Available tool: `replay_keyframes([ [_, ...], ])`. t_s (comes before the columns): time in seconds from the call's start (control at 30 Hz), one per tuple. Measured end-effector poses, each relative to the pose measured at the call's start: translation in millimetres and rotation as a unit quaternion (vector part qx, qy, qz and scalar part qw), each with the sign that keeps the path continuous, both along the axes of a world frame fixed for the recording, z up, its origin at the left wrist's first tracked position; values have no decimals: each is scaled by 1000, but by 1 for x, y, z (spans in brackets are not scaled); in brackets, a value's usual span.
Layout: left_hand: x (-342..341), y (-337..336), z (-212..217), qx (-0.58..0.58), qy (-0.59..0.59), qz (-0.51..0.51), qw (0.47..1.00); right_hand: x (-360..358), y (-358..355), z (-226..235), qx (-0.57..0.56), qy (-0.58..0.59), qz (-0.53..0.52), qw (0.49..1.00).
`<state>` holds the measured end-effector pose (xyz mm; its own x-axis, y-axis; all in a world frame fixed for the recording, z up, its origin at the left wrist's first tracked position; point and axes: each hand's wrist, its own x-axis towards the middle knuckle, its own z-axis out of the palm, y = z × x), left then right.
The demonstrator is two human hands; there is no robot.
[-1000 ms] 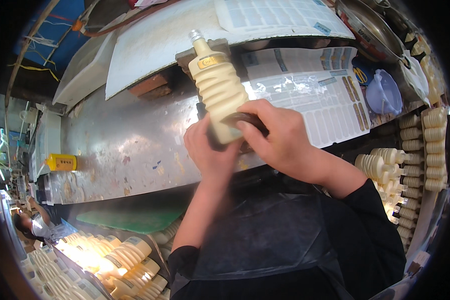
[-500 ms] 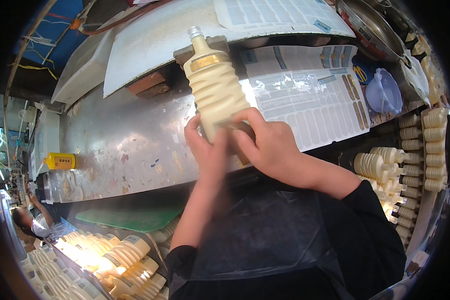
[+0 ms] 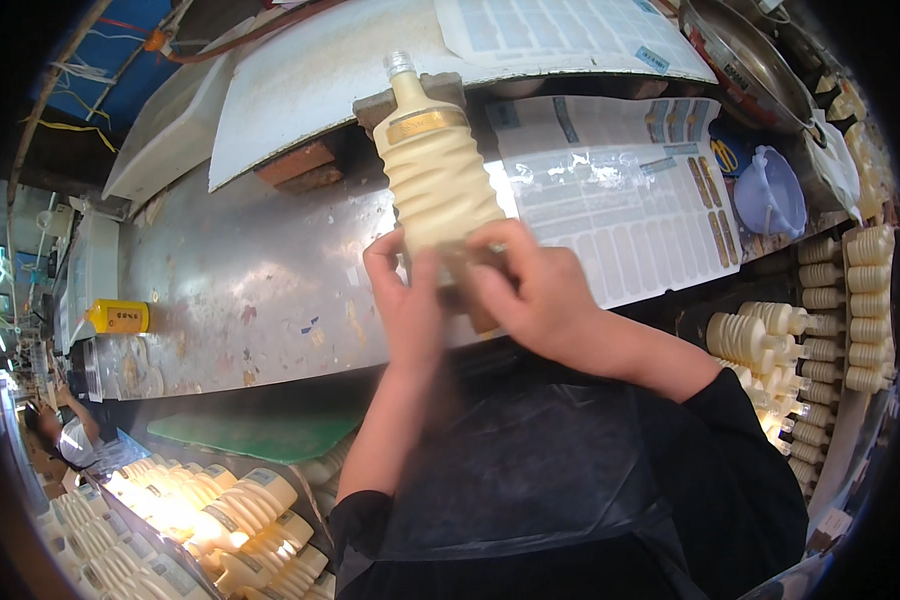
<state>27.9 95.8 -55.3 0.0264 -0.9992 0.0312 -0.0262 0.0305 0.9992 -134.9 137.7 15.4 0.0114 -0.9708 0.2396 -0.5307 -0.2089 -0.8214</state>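
Head view, left to right. Item one, far left: a small yellow container (image 3: 118, 316) lying on the steel bench (image 3: 250, 290), well apart from your hands. Item two, lower left: a stock of cream ribbed bottles with gold labels (image 3: 195, 515), lying packed together below the bench edge, beside a green mat (image 3: 255, 435).

Item three, centre: the ribbed cream bottle (image 3: 435, 170) with a clear cap and a gold band at the neck, held tilted over the bench, neck pointing away from you. Your left hand (image 3: 405, 290) grips its base from the left, fingers curled around it. Your right hand (image 3: 535, 290) closes on the lower body from the right, fingers pressing a small brownish patch there, probably a label; motion blur hides its edges. Judged step: fixing or smoothing that patch on the bottle's lower part. The next move seems to call for a steady left grip and an even press across the ribs, which could wrinkle the patch.

Item four, behind: printed paper sheets (image 3: 610, 190) on the bench; bricks (image 3: 305, 165) under a white panel (image 3: 340, 60). Item five, right: a pale blue lidded tub (image 3: 770, 195), then rows of like bottles (image 3: 830, 300). Nothing stands between hands and bottle.
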Motion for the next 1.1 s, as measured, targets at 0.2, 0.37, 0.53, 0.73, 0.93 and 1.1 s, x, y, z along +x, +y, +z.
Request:
replay_keyframes([
  [0.2,1,1,-3,-1,68,4,998,-11,-3,-6,-12,83,-55,995],
  [0.37,-2,-5,4,42,-9,9,999,-34,8,-33,103,-80,-94,987],
  [0.53,-3,-6,4,37,91,18,995,-41,6,-57,107,-137,-117,978],
  [0.73,-5,-5,7,11,96,21,995,-30,6,-21,39,-131,-107,985],
  [0.93,-13,1,22,7,101,19,995,1,0,9,-16,76,-20,997],
  [1.1,-7,2,15,-8,92,23,995,-14,1,9,42,92,-68,993],
])
